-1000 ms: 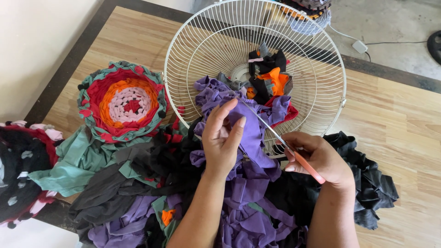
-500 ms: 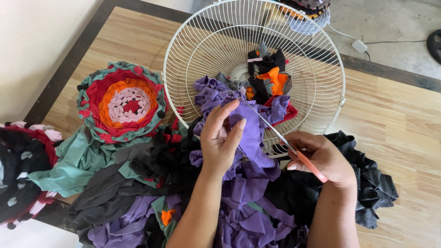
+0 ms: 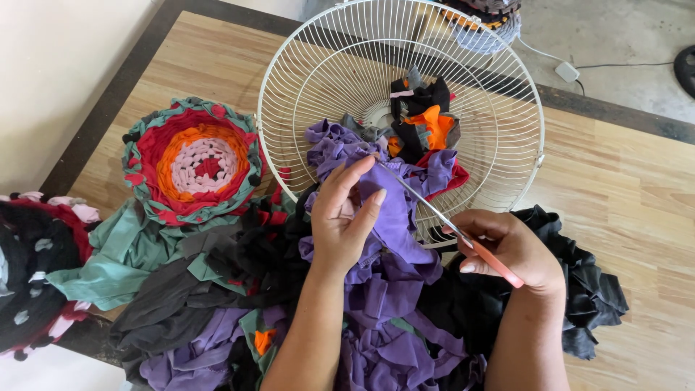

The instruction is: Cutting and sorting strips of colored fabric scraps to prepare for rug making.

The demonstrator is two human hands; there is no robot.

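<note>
My left hand [image 3: 346,217] pinches a strip of purple cloth [image 3: 394,210] where it meets the white wire fan guard [image 3: 304,80]. My right hand [image 3: 510,246] grips a thin metal hook tool with a pink handle [image 3: 492,258]; its tip reaches up to the purple cloth by my left fingers. Purple, orange, black and red cloth strips [image 3: 427,123] are tied around the centre of the guard. More purple cloth lies piled under my forearms.
A finished round rag mat [image 3: 194,161] in green, red, orange and pink lies to the left. Heaps of green [image 3: 116,253], black [image 3: 586,289] and purple scraps cover the wooden floor [image 3: 622,166]. Another dark mat [image 3: 29,268] sits at far left. A white wall runs along the left.
The hands and tool have barely shifted; my left fingers adjust slightly on the purple strip. Nothing was picked up or let go.
</note>
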